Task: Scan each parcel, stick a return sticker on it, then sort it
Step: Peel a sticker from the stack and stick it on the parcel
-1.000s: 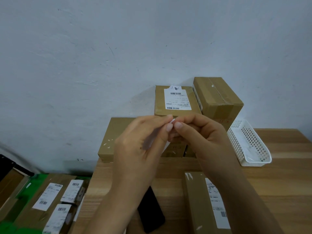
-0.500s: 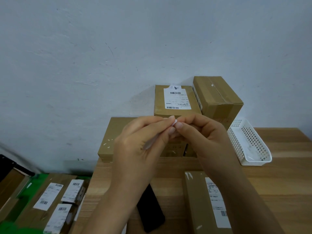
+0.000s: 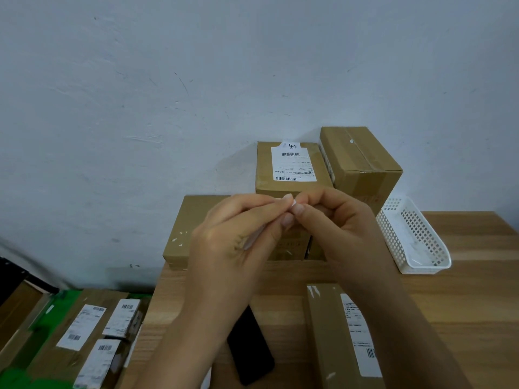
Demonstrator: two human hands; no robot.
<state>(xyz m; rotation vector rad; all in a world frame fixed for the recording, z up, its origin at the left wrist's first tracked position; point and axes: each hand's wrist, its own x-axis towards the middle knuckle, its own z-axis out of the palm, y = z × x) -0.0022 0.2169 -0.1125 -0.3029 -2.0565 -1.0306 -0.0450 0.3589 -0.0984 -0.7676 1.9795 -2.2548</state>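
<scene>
My left hand [image 3: 238, 242] and my right hand [image 3: 337, 228] meet in mid-air above the table, fingertips together. Between them they pinch a small white sticker sheet [image 3: 254, 240], mostly hidden by the fingers. Below them on the table lies a long brown parcel [image 3: 328, 332] with a white barcode label. A black scanner-like device [image 3: 250, 352] lies flat to its left, partly under my left forearm.
Several cardboard boxes are stacked against the wall, one labelled box [image 3: 292, 167] on top beside a taped box [image 3: 362, 164]. A white perforated basket [image 3: 412, 240] stands at the right. Labelled parcels [image 3: 84, 327] sit on the green floor area at the lower left.
Both hands have stayed together at the same spot; only the fingertips have shifted slightly on the sticker sheet.
</scene>
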